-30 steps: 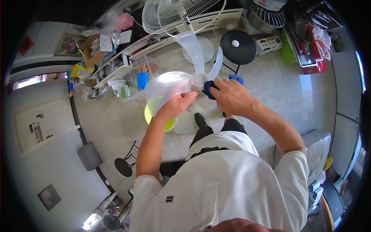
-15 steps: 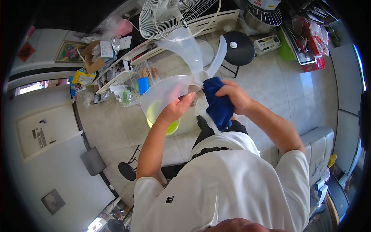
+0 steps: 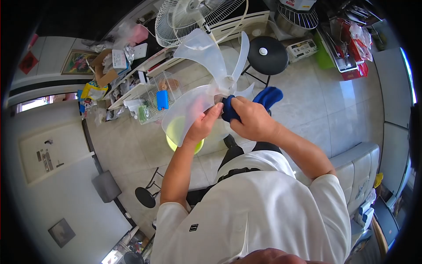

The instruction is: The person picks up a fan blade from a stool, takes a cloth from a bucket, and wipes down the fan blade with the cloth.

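Note:
A translucent fan blade (image 3: 205, 53) with several wide vanes is held up in front of me. My left hand (image 3: 203, 125) is closed on one of its lower vanes, the thumb on top near the hub and the other fingers partly behind the see-through plastic. My right hand (image 3: 255, 119) grips a dark blue cloth (image 3: 228, 110), pressed against the blade close to the hub. A loose end of the cloth sticks out beyond the knuckles to the right. Below the left vane a yellow-green basin (image 3: 198, 146) shows on the floor, partly covered.
Ahead stands a white fan with its wire grille (image 3: 193, 20). A black round stool (image 3: 267, 55) is right of it. To the left are a wire cage (image 3: 154, 94) with a blue box and a cluttered cabinet. A smaller stool (image 3: 145, 197) stands at lower left.
My right hand has moved left with the cloth, bringing it onto the blade beside the hub. The blade has tilted, so its hub and more vanes show. My left hand keeps its hold.

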